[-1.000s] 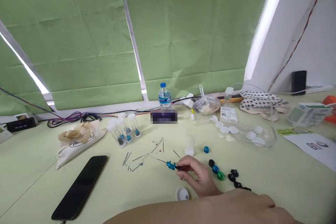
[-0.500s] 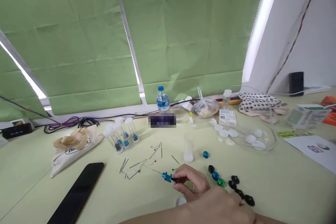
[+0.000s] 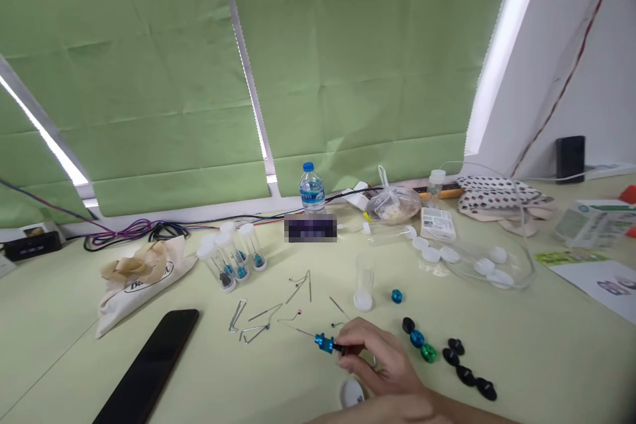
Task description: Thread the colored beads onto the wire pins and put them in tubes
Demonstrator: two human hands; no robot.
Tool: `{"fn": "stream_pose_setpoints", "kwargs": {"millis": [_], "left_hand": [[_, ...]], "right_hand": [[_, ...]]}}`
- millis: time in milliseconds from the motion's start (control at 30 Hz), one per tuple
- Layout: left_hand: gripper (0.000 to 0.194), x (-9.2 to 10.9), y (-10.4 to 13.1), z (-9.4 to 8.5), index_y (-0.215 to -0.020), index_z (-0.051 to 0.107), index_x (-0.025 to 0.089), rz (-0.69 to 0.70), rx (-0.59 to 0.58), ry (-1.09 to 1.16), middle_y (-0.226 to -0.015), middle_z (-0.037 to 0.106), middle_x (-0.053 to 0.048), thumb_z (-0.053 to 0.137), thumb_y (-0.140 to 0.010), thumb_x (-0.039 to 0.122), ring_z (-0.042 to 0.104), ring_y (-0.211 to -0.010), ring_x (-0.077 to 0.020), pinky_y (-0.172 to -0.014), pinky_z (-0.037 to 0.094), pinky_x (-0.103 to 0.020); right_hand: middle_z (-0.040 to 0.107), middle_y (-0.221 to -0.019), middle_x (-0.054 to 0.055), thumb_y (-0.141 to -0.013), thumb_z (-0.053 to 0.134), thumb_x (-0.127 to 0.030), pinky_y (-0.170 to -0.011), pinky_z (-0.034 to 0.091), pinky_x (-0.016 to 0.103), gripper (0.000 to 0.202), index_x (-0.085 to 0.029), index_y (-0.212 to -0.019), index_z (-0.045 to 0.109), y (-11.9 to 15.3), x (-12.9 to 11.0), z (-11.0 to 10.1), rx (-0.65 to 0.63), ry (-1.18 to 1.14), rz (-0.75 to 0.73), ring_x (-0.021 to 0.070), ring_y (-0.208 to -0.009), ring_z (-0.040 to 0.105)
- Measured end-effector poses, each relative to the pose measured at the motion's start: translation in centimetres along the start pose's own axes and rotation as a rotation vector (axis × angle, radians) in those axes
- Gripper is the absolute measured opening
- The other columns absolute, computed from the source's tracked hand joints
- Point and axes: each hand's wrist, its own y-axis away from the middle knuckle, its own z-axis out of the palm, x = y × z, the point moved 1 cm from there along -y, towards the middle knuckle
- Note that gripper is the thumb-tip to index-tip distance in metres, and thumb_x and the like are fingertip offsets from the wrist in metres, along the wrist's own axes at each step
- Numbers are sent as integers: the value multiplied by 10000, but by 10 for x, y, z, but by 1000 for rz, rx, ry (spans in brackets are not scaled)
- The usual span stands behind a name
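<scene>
My right hand (image 3: 377, 354) pinches the black end of a small blue metal tool (image 3: 324, 343), its thin metal rod pointing left. My left hand (image 3: 397, 409) lies low at the bottom edge across my right wrist; its fingers are hidden. A white round cap (image 3: 352, 393) with something tiny in it sits below the tool. Beyond the tip lie thin bent metal pins (image 3: 256, 328). Past my right hand stands a clear tube (image 3: 364, 283). To its right are a blue knob (image 3: 396, 296), a green knob (image 3: 428, 352) and several black knobs (image 3: 466, 375).
A phone (image 3: 149, 364) and cloth pouch (image 3: 139, 285) lie at left, near capped tubes (image 3: 241, 258) with blue pieces inside. At the back are a water bottle (image 3: 312, 192), a tied plastic bag (image 3: 394, 204) and cables. White caps (image 3: 431, 254) and a paper sheet (image 3: 603, 278) lie at right.
My left hand has drawn back down toward the bottom edge, uncovering more of the right wrist and the white cap. The right hand still holds the blue tool; the view has shifted slightly.
</scene>
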Motion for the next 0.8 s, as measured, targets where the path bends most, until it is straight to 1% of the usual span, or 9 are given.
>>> {"fn": "stream_pose_setpoints", "kwargs": {"millis": [67,100,167,267,333,433,467,567,800], "left_hand": [[214,-3,20,-27,-1016,639,274,-67,68,20,-1096,635,-66,494,-913,393,604,-893,-179,-730,547,-321],[256,-5,32,-44,-1066,618,304,-99,107,28,-1096,628,-72,528,-874,446,601,-896,-219,-679,562,-359],[285,-8,56,-78,-1099,599,248,-136,149,33,-1086,626,-89,523,-890,425,597,-885,-202,-688,556,-373],[212,-13,80,-116,-709,686,227,-198,233,44,-679,613,-70,679,-769,430,571,-654,-205,-576,461,-309],[372,-18,84,-129,-556,623,191,-258,306,45,-540,516,-38,579,-852,412,489,-543,-155,-552,400,-289],[371,-29,77,-131,-582,599,160,-471,496,284,-507,491,4,624,-820,444,439,-500,-107,-524,358,-243],[300,-33,73,-128,-696,649,162,-486,497,415,-554,542,4,722,-728,452,470,-517,-107,-530,374,-235],[523,-36,64,-118,-923,711,186,-443,475,693,-749,677,-37,902,-463,344,588,-625,-134,-587,441,-232],[251,-30,71,-115,-784,733,171,-471,470,849,-670,705,-29,861,-583,249,631,-597,-115,-623,489,-234]], "right_hand": [[656,-842,56,-881,590,-134,-614,536,264,174,-222,-1022,644,-1,-6,-3,7,-15,47,167,-728,632],[650,-852,53,-887,580,-121,-623,536,265,181,-227,-1020,641,-1,-8,-4,19,-26,73,166,-739,634],[643,-871,47,-889,580,-120,-645,542,269,179,-234,-1014,639,-1,-11,-5,38,-50,119,166,-754,644],[636,-911,44,-907,558,-123,-658,554,264,192,-248,-1031,636,-1,-11,-5,74,-83,187,165,-781,659],[624,-935,42,-922,540,-128,-648,561,250,197,-257,-1040,632,-1,-10,-5,105,-99,230,158,-789,661],[614,-939,38,-926,542,-144,-646,564,240,183,-262,-1029,635,-1,-8,-7,140,-116,267,151,-783,661],[617,-937,39,-924,549,-149,-651,564,243,180,-264,-1031,637,-1,-7,-8,137,-123,271,154,-786,663],[642,-928,41,-909,578,-160,-674,562,253,200,-277,-1058,641,0,-7,-10,85,-119,242,168,-804,667],[696,-894,41,-875,633,-184,-673,556,234,231,-294,-1078,649,-5,-11,-12,-23,-10,169,176,-797,674]]}}
